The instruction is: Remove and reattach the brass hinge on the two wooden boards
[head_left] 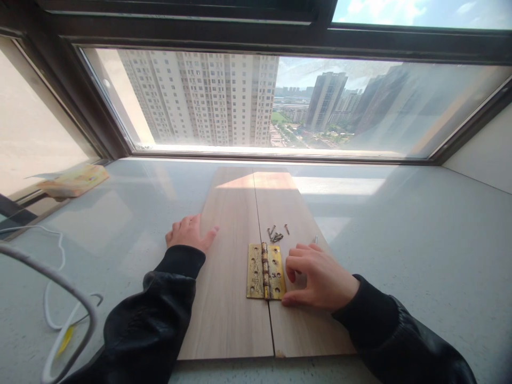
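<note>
Boards: two pale wood-grain rectangular panels, the left panel [224,309] and the right panel [276,194], lie side by side on the white speckled windowsill [404,229], a narrow dark seam running between them from far edge to near edge.
Hinge: a worn brass-coloured rectangular metal hinge [255,272] lies opened flat across the seam, nearer the panels' near edge than their far edge, its barrel roughly along the seam and one leaf on each panel.
Screws: a small heap of dark metal screws [276,236] sits on the right panel just beyond the hinge's far edge; a single screw [286,229] lies just to the right of it.
Left hand: the bare left hand [187,233] straddles the left panel's left edge, thumb spread apart on the top, the other fingers outside that edge.
Right hand: the bare right hand [322,280] rests over the right panel, thumb at the hinge's near right corner, forefinger curved with a gap between them; whether the other fingers hold anything cannot be told.
Metal shaft: a thin silvery tip [316,239] shows just beyond the right knuckles, near the right panel's right edge.
Sill's left side: a pale grey cable [91,317] loops near the left edge; a yellowish block [76,180] sits at the far left corner.
</note>
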The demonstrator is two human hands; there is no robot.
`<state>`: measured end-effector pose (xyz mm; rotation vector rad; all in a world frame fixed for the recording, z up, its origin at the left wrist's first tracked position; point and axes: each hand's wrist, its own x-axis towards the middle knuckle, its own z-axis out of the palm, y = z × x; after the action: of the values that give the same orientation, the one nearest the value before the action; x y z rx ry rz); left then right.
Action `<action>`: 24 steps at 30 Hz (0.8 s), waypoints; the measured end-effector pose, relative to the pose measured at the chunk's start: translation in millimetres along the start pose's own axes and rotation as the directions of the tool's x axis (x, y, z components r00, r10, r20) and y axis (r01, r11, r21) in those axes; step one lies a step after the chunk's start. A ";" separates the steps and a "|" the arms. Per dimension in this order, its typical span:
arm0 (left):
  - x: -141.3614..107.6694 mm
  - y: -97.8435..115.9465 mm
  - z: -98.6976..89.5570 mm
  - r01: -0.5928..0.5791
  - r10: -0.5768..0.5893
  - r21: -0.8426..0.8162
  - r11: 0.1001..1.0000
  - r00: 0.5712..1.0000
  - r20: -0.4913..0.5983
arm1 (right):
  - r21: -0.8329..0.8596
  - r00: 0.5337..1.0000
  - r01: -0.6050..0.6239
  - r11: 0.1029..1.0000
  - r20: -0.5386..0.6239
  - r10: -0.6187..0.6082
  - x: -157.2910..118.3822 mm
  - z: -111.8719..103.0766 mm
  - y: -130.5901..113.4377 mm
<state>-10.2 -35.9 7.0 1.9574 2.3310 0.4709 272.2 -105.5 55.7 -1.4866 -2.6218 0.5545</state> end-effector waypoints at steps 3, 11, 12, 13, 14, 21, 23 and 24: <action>2.7 -3.7 5.3 -0.021 0.020 0.020 1.000 0.999 0.044 | -0.007 1.000 -0.006 1.000 -0.015 0.006 0.6 0.3 0.9; 7.0 -10.0 11.3 -0.059 0.056 0.025 0.998 0.995 0.077 | -0.018 1.000 -0.017 1.000 -0.014 0.017 0.1 -1.0 0.5; 7.1 -10.3 11.5 -0.061 0.059 0.022 0.998 0.995 0.077 | -0.020 1.000 -0.019 1.000 -0.015 0.018 -0.2 -1.1 0.4; 7.2 -10.4 11.8 -0.063 0.062 0.018 0.998 0.995 0.076 | -0.023 1.000 -0.021 1.000 -0.017 0.021 -0.6 -1.1 0.3; 7.2 -10.5 12.0 -0.066 0.064 0.014 0.998 0.995 0.074 | -0.028 0.999 -0.024 0.999 -0.022 0.023 -1.0 -1.1 0.2; 7.2 -10.4 13.8 -0.065 0.065 0.002 0.998 0.996 0.057 | -0.031 0.999 -0.017 0.999 -0.048 0.016 -0.9 0.0 -0.3; 7.2 -10.2 13.7 -0.061 0.061 0.000 0.998 0.996 0.058 | -0.040 0.999 -0.017 0.999 -0.051 0.015 -0.9 0.4 -0.3; 7.2 -10.0 13.6 -0.060 0.060 -0.002 0.998 0.996 0.059 | -0.046 0.999 -0.018 0.999 -0.052 0.015 -1.0 0.6 -0.3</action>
<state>-17.8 -27.9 -7.6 2.0180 2.2423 0.4106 272.4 -106.6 55.4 -1.5155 -2.6024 0.4534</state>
